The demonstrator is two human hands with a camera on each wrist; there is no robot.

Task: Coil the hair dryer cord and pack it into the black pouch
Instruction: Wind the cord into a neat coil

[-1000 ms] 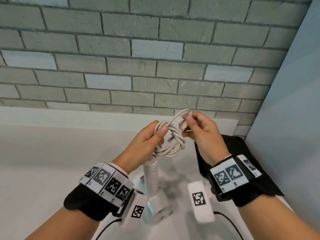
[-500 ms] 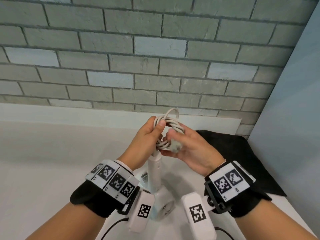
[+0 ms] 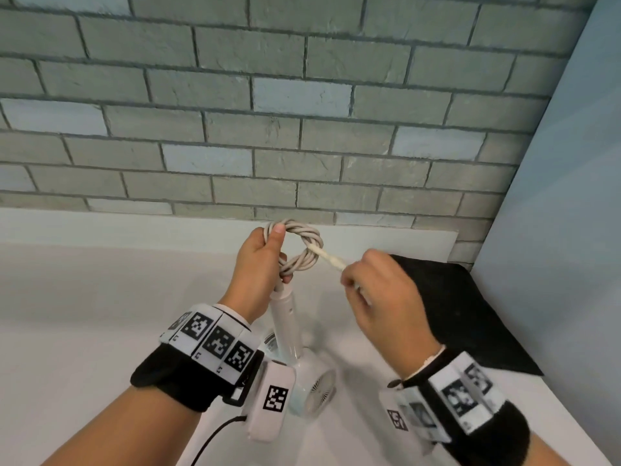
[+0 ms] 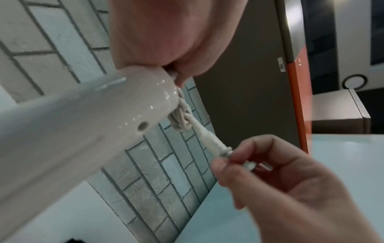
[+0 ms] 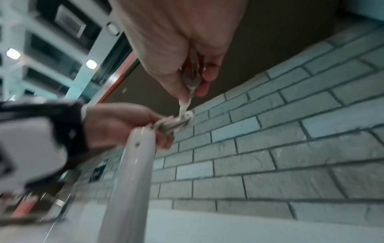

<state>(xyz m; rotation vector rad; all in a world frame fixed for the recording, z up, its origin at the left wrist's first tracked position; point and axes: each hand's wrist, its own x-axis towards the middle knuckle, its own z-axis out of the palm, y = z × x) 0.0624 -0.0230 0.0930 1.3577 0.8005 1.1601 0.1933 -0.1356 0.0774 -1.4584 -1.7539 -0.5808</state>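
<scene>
The white hair dryer point(image 3: 304, 375) stands head-down on the white counter, handle point(image 3: 284, 314) up. Its cream cord is wound into a coil point(image 3: 302, 250) just above the handle top. My left hand point(image 3: 260, 264) grips the coil's left side with the thumb on top. My right hand point(image 3: 369, 284) pinches the plug point(image 3: 331, 260) point(image 4: 216, 146) and holds its end pulled out to the right, the tail wrapped through the coil. The plug's prongs sit hidden inside my right fingers point(image 5: 187, 78). The black pouch point(image 3: 463, 314) lies flat on the counter at the right, behind my right hand.
A grey brick wall point(image 3: 302, 129) runs close behind the counter. A pale blue panel point(image 3: 554, 230) closes off the right side next to the pouch. Bare white counter point(image 3: 84, 314) stretches to the left.
My right hand has drawn the plug through the coil and out to the right, away from my left hand. The coil now looks tighter and twisted. My left hand holds its place.
</scene>
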